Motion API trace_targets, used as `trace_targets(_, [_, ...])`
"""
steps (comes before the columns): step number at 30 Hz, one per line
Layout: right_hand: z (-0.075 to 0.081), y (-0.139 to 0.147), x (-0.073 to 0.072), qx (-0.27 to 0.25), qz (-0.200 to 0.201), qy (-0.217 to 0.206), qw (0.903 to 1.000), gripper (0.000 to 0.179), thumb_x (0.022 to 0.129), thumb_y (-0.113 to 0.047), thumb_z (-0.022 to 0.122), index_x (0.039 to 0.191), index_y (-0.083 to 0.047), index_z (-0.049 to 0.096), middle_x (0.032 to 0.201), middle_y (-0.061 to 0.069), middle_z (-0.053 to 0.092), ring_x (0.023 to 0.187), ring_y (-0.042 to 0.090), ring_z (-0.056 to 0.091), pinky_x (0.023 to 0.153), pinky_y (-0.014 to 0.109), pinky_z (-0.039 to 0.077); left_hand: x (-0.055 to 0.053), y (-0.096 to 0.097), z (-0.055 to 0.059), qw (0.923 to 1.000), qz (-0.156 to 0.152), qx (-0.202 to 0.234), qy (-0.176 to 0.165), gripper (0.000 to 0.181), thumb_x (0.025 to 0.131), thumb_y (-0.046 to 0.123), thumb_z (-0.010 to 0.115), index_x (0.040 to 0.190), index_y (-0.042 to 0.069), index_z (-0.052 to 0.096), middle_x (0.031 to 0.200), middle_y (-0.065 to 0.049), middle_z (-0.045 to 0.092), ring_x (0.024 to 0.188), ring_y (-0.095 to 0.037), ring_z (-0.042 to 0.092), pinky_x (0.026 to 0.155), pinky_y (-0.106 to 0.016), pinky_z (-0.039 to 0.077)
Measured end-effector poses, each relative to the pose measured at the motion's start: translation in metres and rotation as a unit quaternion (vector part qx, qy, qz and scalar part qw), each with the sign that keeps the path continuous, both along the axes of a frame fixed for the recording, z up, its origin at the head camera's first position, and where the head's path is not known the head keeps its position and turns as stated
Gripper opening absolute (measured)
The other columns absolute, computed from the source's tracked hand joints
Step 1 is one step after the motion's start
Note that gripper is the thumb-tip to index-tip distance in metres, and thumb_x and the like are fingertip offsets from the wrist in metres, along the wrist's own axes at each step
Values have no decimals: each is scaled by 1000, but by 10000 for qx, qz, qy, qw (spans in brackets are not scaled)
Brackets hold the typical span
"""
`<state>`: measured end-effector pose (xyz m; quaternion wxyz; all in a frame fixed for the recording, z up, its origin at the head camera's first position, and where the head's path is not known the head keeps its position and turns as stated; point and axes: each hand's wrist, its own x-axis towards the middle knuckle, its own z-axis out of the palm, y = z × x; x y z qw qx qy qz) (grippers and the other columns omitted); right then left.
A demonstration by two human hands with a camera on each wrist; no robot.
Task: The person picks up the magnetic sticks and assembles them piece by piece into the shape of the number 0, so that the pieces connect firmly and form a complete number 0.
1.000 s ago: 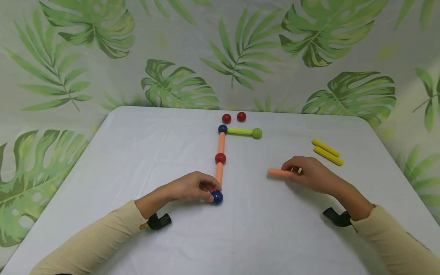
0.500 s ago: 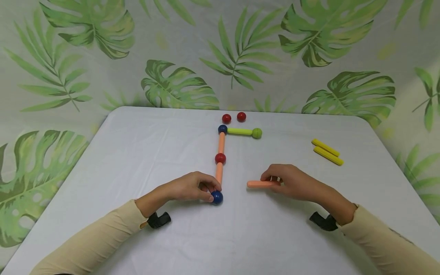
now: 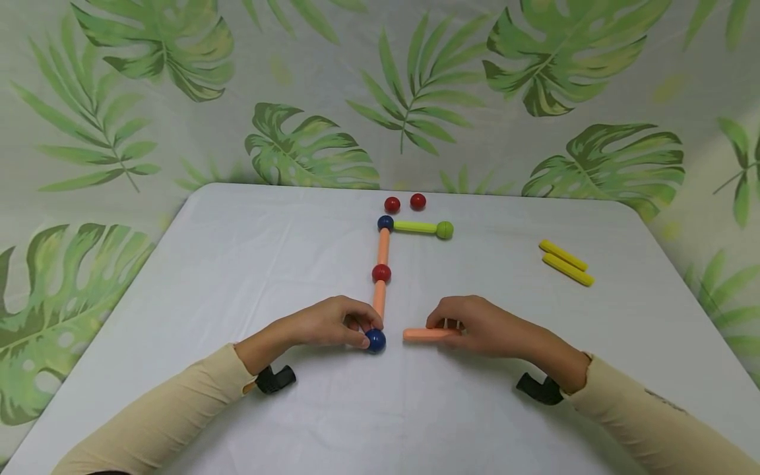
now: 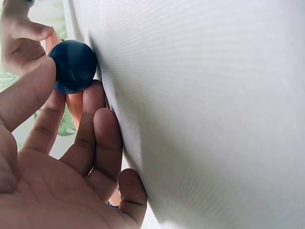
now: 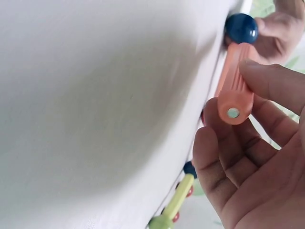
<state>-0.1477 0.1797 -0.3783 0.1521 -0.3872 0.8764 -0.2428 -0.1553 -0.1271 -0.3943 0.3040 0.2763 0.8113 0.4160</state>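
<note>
My left hand (image 3: 332,322) pinches a blue ball (image 3: 375,340) between thumb and fingers at the near end of a line of joined pieces. From that ball an orange stick (image 3: 379,300) runs back to a red ball (image 3: 381,273). Beyond it, another orange stick (image 3: 383,247) reaches a second blue ball (image 3: 385,223). My right hand (image 3: 483,326) pinches a loose orange stick (image 3: 424,335), its free end pointing left at the near blue ball with a small gap between. A round silvery disc (image 5: 233,113) shows in the stick's end in the right wrist view.
A light green stick (image 3: 414,227) with a green ball (image 3: 444,229) extends right from the far blue ball. Behind lie two red balls (image 3: 392,204). Two yellow sticks (image 3: 567,269) lie side by side at right on the white table (image 3: 285,422).
My right hand has moved left and toward me with the orange stick, bringing its end close to the near blue ball. The left hand has stayed in place on that ball.
</note>
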Motion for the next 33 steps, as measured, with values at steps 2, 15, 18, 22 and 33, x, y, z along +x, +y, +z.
trace_targets(2, [-1, -4, 1, 6, 35, -57, 10000, 21, 89, -13, 73, 109, -20, 70, 100, -10, 66, 86, 3, 56, 77, 23, 52, 0, 0, 0, 10000, 6, -2, 23, 26, 88, 9, 72, 113, 10, 69, 98, -4, 67, 90, -11, 58, 79, -20, 50])
trace_targets(15, [-10, -30, 6, -41, 75, -149, 9999, 22, 89, -16, 73, 111, -21, 69, 96, -12, 63, 81, 3, 52, 71, 19, 49, 1, 1, 3, 9998, 53, -123, 139, 26, 87, 9, 73, 113, 11, 70, 98, -2, 67, 90, -10, 58, 80, -20, 50])
trace_targets(18, [-10, -30, 7, -67, 76, -159, 9998, 22, 89, -16, 73, 111, -20, 69, 97, -11, 64, 82, 3, 53, 73, 19, 49, 1, 1, 3, 9998, 49, -126, 155, 25, 88, 9, 73, 113, 11, 70, 97, -2, 67, 90, -10, 58, 80, -19, 50])
trace_targets(22, [-9, -30, 7, -14, 46, -158, 9999, 23, 89, -17, 73, 112, -21, 69, 99, -12, 64, 84, 3, 54, 75, 19, 50, 1, 1, 3, 9997, 62, -141, 173, 25, 87, 8, 73, 112, 11, 70, 96, -2, 67, 89, -10, 58, 80, -19, 50])
trace_targets(33, [4, -21, -9, 212, -54, -211, 9995, 28, 94, -23, 68, 121, -15, 66, 109, -4, 67, 90, 4, 60, 81, 26, 55, 2, 2, 2, 9996, 106, -170, 177, 25, 88, 9, 73, 112, 12, 70, 98, -2, 67, 90, -11, 58, 81, -20, 50])
